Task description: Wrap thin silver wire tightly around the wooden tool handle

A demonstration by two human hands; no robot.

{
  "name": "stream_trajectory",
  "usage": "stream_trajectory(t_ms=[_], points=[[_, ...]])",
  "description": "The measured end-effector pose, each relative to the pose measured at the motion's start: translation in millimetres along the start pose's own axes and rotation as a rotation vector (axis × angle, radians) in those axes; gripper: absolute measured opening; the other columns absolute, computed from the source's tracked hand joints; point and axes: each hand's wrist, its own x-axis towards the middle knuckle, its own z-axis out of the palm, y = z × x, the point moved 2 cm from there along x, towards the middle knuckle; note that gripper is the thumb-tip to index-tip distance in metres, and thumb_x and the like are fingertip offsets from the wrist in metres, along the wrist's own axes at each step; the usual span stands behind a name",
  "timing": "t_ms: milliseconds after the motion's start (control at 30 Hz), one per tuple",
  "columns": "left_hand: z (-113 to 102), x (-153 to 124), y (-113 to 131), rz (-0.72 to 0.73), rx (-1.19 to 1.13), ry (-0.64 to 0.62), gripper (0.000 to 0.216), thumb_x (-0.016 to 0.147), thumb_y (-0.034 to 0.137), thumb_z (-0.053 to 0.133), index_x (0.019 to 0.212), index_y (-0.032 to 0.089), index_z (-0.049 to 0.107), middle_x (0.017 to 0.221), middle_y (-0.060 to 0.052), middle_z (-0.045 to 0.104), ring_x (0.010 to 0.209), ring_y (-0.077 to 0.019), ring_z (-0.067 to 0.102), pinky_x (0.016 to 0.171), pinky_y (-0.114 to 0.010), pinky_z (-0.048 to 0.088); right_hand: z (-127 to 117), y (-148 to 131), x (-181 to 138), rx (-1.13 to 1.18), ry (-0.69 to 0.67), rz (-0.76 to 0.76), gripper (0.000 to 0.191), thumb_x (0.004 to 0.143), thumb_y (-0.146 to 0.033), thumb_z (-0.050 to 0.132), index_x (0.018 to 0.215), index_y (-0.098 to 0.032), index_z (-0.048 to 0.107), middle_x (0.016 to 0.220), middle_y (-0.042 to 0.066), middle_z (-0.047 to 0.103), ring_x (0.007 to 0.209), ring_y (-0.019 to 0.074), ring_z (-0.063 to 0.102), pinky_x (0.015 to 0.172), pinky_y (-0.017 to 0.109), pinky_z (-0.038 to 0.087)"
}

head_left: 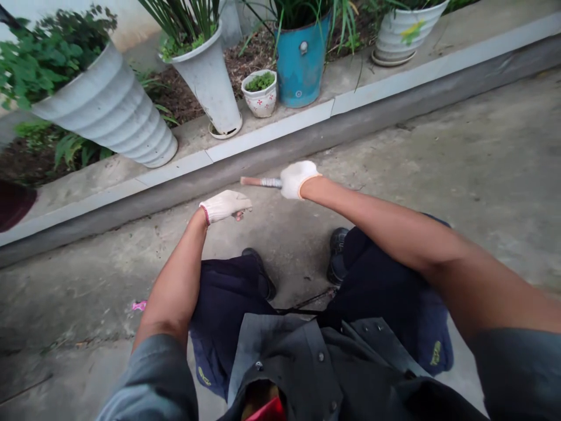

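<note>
Wooden and pale reddish, the wooden handle [258, 182] is sticking out to the left from the right hand [298, 178], level and in the air above the concrete ground [438, 175], just in front of the curb [263, 152]. A grey tape band [272, 183] is wrapping the shaft right beside the glove. Only this short end is showing; whatever lies past the fist is hidden, so its weight is hard to judge. The shaft is looking stiff and light, and the cotton glove is likely giving a dry, sure grip. The taped stretch seems the natural place to hold it.

The right arm is reaching forward, almost straight, with its gloved fingers clamping fully round the shaft. The left hand [224, 206], also in a white glove, is hanging lower and nearer, close to the handle's free end but apart from it. Its elbow is bending and its fingers are curling inward together; whether they are pinching anything, I cannot tell.

Beyond the curb, a ribbed white pot [109, 111], a tall white pot [210, 82], a small patterned pot [260, 96] and a blue pot [301, 64] are standing in a row.
</note>
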Motion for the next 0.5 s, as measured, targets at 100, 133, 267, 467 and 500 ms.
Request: stream_trajectory(t_ms=[100,133,267,467,500], points=[[1,-4,14,0.081,-0.060,-0.018,0.026,0.093,0.043,0.069,0.093,0.017,0.077,0.067,-0.002,0.065,0.065,-0.0155,0.065,0.070,-0.028,0.050,-21,3,7,0.058,0.144,0.027,0.042,0.086,-0.048,0.069,0.109,-0.013,0.078,0.096,0.022,0.074,0.096,0.0374,0.072,0.082,0.041,0.054],[1,-5,18,0.099,-0.065,-0.034,0.028,0.094,0.043,0.068,0.094,0.017,0.077,0.069,-0.003,0.067,0.068,-0.0159,0.067,0.071,-0.028,0.051,-27,2,5,0.149,0.156,0.006,0.044,0.089,-0.052,0.067,0.107,-0.014,0.077,0.089,0.020,0.073,0.088,0.0342,0.073,0.076,0.039,0.055],[0,-10,19,0.064,-0.067,-0.080,0.029,0.094,0.044,0.068,0.094,0.016,0.077,0.075,-0.006,0.073,0.074,-0.0174,0.069,0.072,-0.027,0.051,-46,2,-14,0.581,0.059,-0.101,0.048,0.093,-0.062,0.063,0.105,-0.015,0.069,0.067,0.010,0.064,0.053,0.0197,0.059,0.052,0.031,0.048],[-13,-13,-8,-0.027,-0.088,0.046,0.027,0.088,0.042,0.075,0.098,0.017,0.078,0.070,-0.004,0.069,0.064,-0.0159,0.065,0.065,-0.026,0.049,-44,14,-36,0.539,-0.381,-0.362,0.053,0.079,-0.064,0.078,0.102,-0.017,0.070,0.072,0.004,0.066,0.054,0.0144,0.059,0.047,0.024,0.042],[-15,-13,-10,-0.029,-0.065,0.070,0.026,0.087,0.042,0.075,0.095,0.018,0.078,0.070,-0.003,0.069,0.063,-0.0156,0.064,0.063,-0.026,0.048,-39,13,-37,0.472,-0.454,-0.396,0.056,0.077,-0.066,0.079,0.103,-0.016,0.072,0.072,0.003,0.066,0.056,0.0148,0.060,0.049,0.023,0.043]])
